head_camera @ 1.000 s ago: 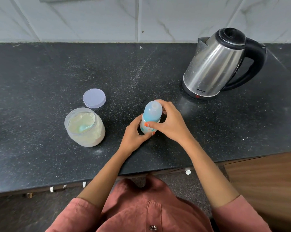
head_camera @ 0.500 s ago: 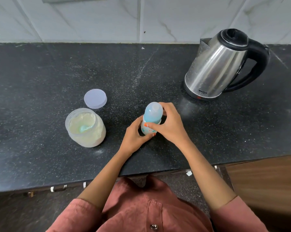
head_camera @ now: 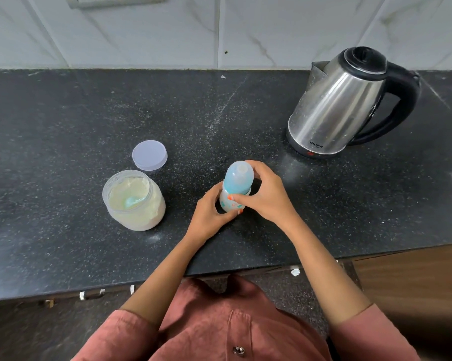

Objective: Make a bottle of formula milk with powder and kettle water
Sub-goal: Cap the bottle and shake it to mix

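Note:
A small baby bottle (head_camera: pixel 230 203) with a translucent blue cap (head_camera: pixel 238 180) stands upright on the black counter (head_camera: pixel 89 121). My left hand (head_camera: pixel 208 217) wraps around the bottle's lower body. My right hand (head_camera: pixel 265 194) grips the blue cap and collar from the right. To the left stands an open jar of pale formula powder (head_camera: pixel 134 200) with a blue scoop (head_camera: pixel 131 201) half buried in it. The jar's round lid (head_camera: pixel 149 155) lies flat just behind it. A steel kettle (head_camera: pixel 346 105) with a black handle sits at the back right, lid closed.
A tiled wall (head_camera: pixel 219 29) runs along the back of the counter. The counter's front edge (head_camera: pixel 245 269) is close to my body, with a wooden cabinet front (head_camera: pixel 415 277) at lower right. Fine powder dust marks the counter surface.
Both hands stay on the bottle in nearly the same grip; my right hand has shifted slightly around the cap. The bottle, jar, lid and kettle have not moved.

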